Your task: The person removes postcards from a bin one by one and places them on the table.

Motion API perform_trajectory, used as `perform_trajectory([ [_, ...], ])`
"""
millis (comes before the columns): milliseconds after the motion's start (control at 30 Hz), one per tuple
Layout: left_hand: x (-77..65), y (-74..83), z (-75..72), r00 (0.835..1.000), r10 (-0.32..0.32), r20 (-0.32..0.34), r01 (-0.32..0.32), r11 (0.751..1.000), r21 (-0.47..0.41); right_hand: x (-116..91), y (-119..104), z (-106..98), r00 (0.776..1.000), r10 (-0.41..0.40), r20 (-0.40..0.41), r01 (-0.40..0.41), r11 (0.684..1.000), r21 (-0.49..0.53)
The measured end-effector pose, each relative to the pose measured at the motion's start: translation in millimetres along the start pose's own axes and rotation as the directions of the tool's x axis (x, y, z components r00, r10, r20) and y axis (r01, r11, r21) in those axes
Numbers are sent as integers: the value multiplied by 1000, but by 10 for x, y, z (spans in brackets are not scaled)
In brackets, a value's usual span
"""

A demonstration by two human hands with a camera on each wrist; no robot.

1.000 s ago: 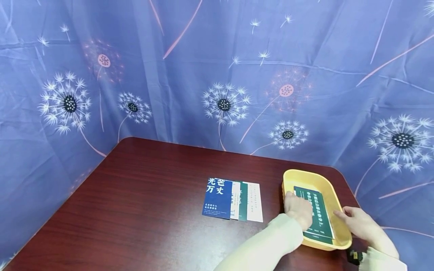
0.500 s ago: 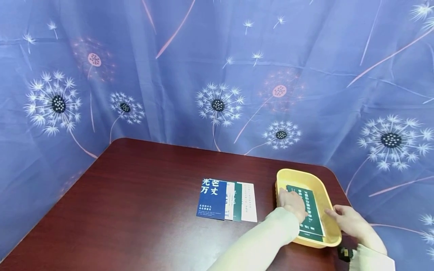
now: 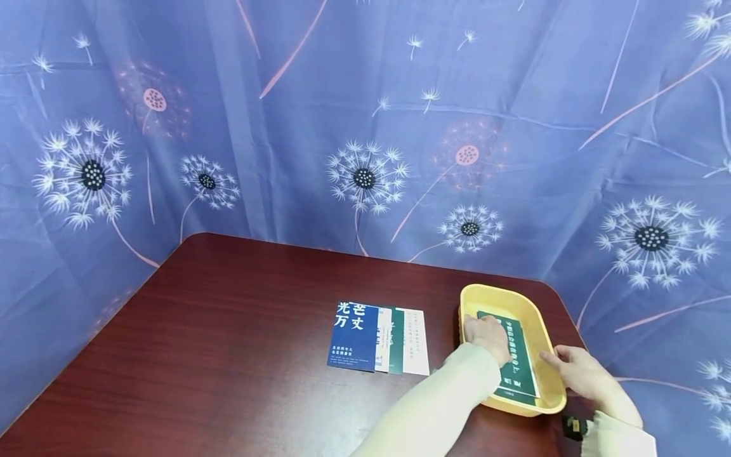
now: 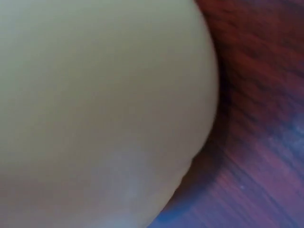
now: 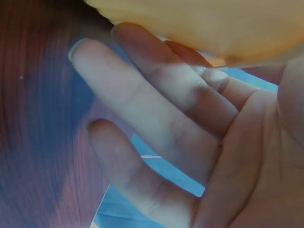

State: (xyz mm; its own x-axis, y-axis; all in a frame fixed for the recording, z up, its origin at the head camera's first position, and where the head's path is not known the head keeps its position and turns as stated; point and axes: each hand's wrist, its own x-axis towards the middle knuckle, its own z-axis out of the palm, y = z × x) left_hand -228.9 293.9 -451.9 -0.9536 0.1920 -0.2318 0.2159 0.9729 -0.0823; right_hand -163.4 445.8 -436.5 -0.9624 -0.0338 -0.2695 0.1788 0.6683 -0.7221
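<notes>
My left hand [image 3: 485, 335] rests inside the yellow tray [image 3: 548, 330], fingers curled down onto the green card [image 3: 520, 355] lying flat in it; I cannot tell whether they pinch it. My right hand [image 3: 577, 373] touches the tray's outer wall, fingers [image 5: 142, 114] nearly straight, holding nothing. Left of my left fingers, overlapping cards [image 3: 377, 337] lie fanned on the bench [image 3: 228, 355].

Dark red wooden table [image 3: 228, 355], fanned cards [image 3: 378, 346], yellow tray [image 3: 545, 343] at right
</notes>
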Motion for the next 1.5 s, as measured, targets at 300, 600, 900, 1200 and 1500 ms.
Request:
perform_trajectory([
  [300,-2,-98,29,995,-31,-95,20,994,-111,27,29,12,999,-6,41,5,1000,28],
  [600,5,-195,-96,977,-74,-202,-11,919,-393,6,9,-3,999,-18,29,17,999,30],
  [900,12,-284,-92,967,-56,-248,-79,861,-502,9,-14,-2,999,-22,28,23,1000,-3],
  [1200,-5,-484,-111,950,-11,-312,-203,737,-645,49,-19,58,999,-21,29,22,1000,-12],
  [1500,18,-759,-91,971,68,-229,-238,282,-929,30,-65,15,1000,-29,-4,28,994,-107],
])
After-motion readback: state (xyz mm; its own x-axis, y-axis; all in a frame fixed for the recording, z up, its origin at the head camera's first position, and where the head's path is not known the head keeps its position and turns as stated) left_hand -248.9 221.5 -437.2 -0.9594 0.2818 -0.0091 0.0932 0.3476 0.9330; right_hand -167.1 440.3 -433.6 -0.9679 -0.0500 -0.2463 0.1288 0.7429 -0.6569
